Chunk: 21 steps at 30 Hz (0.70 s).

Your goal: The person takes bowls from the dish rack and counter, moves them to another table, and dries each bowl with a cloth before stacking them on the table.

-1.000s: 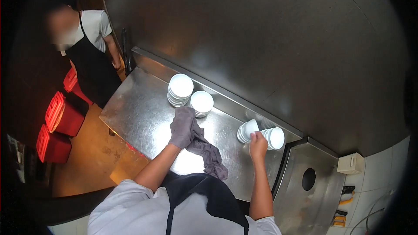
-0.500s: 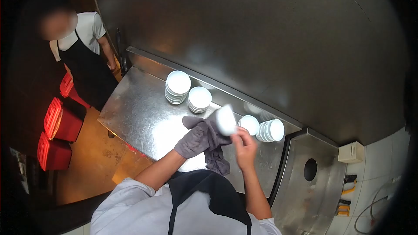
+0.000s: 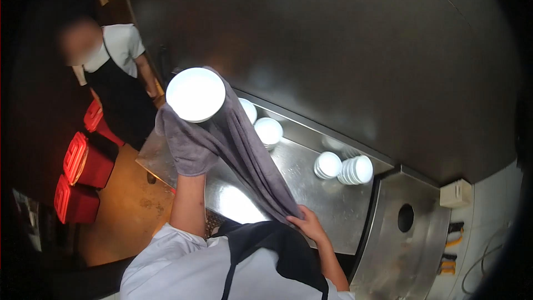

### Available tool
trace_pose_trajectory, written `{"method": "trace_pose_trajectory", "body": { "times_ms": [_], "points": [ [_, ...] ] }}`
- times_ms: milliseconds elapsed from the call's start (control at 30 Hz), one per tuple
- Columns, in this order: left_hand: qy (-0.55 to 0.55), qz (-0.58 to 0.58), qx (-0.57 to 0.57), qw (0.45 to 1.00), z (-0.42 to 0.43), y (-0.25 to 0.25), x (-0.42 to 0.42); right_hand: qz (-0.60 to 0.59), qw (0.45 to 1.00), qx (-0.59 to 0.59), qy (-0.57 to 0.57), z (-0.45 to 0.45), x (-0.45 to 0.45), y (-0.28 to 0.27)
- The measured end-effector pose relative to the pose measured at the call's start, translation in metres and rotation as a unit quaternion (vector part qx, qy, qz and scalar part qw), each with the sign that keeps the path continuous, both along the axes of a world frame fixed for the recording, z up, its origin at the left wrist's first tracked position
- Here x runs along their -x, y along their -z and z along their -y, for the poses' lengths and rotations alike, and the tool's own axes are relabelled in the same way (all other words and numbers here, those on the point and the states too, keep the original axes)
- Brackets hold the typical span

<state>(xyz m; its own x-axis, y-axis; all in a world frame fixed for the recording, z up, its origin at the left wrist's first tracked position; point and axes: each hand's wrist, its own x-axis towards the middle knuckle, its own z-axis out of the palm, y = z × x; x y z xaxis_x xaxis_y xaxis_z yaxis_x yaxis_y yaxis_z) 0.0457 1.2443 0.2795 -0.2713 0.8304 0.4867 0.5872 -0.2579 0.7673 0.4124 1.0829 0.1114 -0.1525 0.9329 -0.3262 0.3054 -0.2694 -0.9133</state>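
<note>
A white bowl (image 3: 195, 94) is raised above the left part of the steel counter, its bright round face towards me. My left hand (image 3: 189, 153), covered in grey cloth or a grey glove, is closed on the bowl from below; its fingers are mostly hidden. From the bowl a grey towel (image 3: 252, 155) stretches down to the right. My right hand (image 3: 308, 224) pinches the towel's lower end near my apron. Behind the towel stand two stacks of white bowls, the nearer stack (image 3: 268, 131) partly covering the other (image 3: 247, 110).
Farther right on the steel counter (image 3: 300, 172) are two more stacks of bowls, one short (image 3: 327, 165) and one leaning (image 3: 356, 170). A steel unit with a round hole (image 3: 406, 218) adjoins it. At left stand a person in a black apron (image 3: 119, 91) and red bins (image 3: 83, 161).
The bowl has moved up and left into my left hand's hold. My right hand has left the bowl, dropped lower and gripped the towel, which is now pulled out long.
</note>
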Motion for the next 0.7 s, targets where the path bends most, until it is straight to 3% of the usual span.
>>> {"method": "trace_pose_trajectory", "body": {
  "times_ms": [33, 133, 200, 300, 367, 433, 533, 567, 600, 633, 667, 700],
  "points": [
    [-0.007, 0.032, 0.009, 0.999, 0.002, 0.005, 0.007, 0.014, 0.999, 0.028, 0.039, 0.006, -0.003, -0.030],
    [0.049, 0.106, 0.035, 0.992, 0.007, 0.021, -0.005, -0.120, 0.990, 0.009, 0.078, -0.007, 0.013, -0.154],
    [0.115, 0.139, 0.059, 0.982, 0.010, 0.032, -0.030, -0.138, 0.962, -0.234, 0.016, -0.021, 0.030, -0.208],
    [0.215, 0.168, 0.100, 0.957, 0.028, 0.044, -0.064, 0.054, 0.845, -0.500, -0.183, -0.068, 0.059, -0.274],
    [0.274, 0.173, 0.125, 0.938, 0.047, 0.051, -0.082, 0.159, 0.814, -0.521, -0.203, -0.083, 0.078, -0.276],
    [0.312, 0.168, 0.137, 0.925, 0.058, 0.053, -0.090, 0.225, 0.819, -0.497, -0.178, -0.102, 0.091, -0.247],
    [0.341, 0.149, 0.131, 0.919, 0.060, 0.051, -0.094, 0.144, 0.915, -0.376, -0.016, -0.094, 0.103, -0.206],
    [0.350, 0.144, 0.126, 0.917, 0.059, 0.049, -0.096, 0.066, 0.959, -0.277, 0.004, -0.092, 0.102, -0.186],
    [0.356, 0.137, 0.119, 0.917, 0.059, 0.048, -0.098, -0.103, 0.977, -0.187, 0.022, -0.091, 0.098, -0.161],
    [0.366, 0.133, 0.108, 0.915, 0.058, 0.044, -0.100, -0.249, 0.964, -0.076, 0.044, -0.089, 0.092, -0.165],
    [0.375, 0.130, 0.099, 0.913, 0.057, 0.040, -0.103, -0.388, 0.919, 0.039, 0.067, -0.085, 0.086, -0.169],
    [0.382, 0.130, 0.089, 0.911, 0.058, 0.033, -0.107, -0.462, 0.883, 0.050, 0.070, -0.080, 0.084, -0.169]
  ]
}}
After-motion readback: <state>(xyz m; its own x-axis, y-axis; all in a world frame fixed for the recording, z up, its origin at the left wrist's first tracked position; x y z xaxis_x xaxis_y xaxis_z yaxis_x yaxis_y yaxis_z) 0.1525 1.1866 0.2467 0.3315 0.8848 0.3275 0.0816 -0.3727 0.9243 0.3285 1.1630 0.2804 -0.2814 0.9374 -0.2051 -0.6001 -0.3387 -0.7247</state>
